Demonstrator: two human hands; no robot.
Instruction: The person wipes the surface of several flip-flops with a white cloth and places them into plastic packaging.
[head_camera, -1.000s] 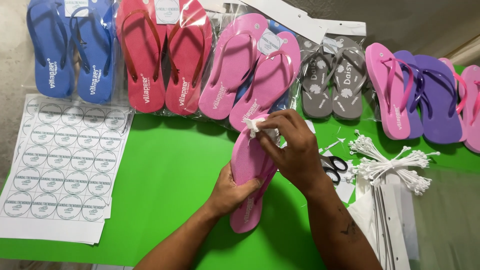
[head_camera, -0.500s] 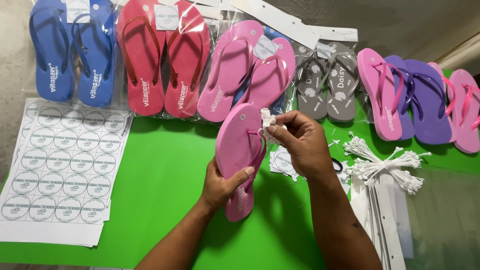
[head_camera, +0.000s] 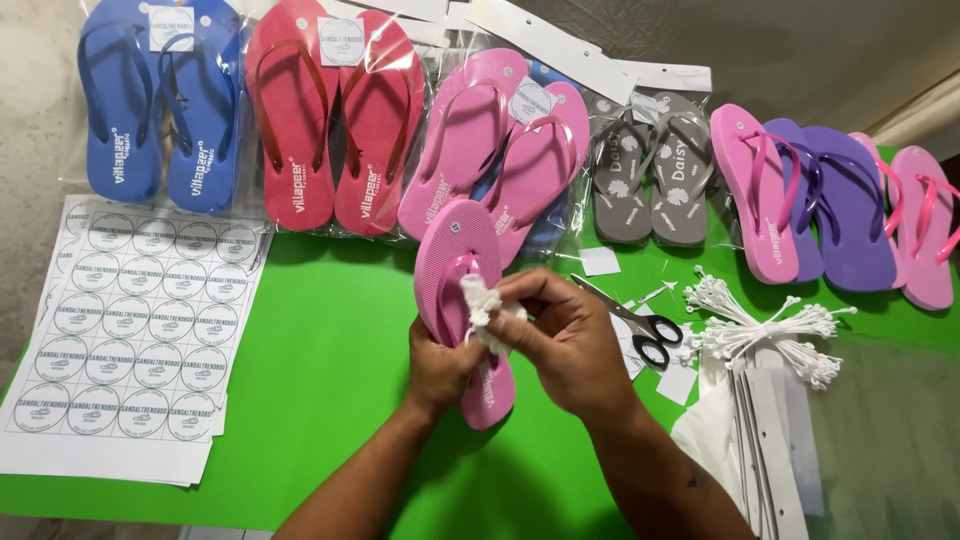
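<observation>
My left hand (head_camera: 437, 365) grips a pair of pink flip-flops (head_camera: 458, 260), held sole to sole and tilted up over the green table (head_camera: 320, 380). My right hand (head_camera: 570, 335) pinches a small white crumpled tag or paper (head_camera: 482, 300) against the straps of the pink pair. Both forearms come in from the bottom edge.
Bagged flip-flop pairs line the back: blue (head_camera: 160, 100), red (head_camera: 335, 120), pink (head_camera: 500, 140), grey (head_camera: 650, 170), then loose pink and purple ones (head_camera: 830, 210). A sheet of round stickers (head_camera: 130, 320) lies left. Scissors (head_camera: 640, 320), white plastic ties (head_camera: 770, 330) and white card strips (head_camera: 770, 440) lie right.
The pink pair has been turned and lifted more upright, its sole now facing me. My right hand moved down from the toe end to the straps, still pinching the white piece.
</observation>
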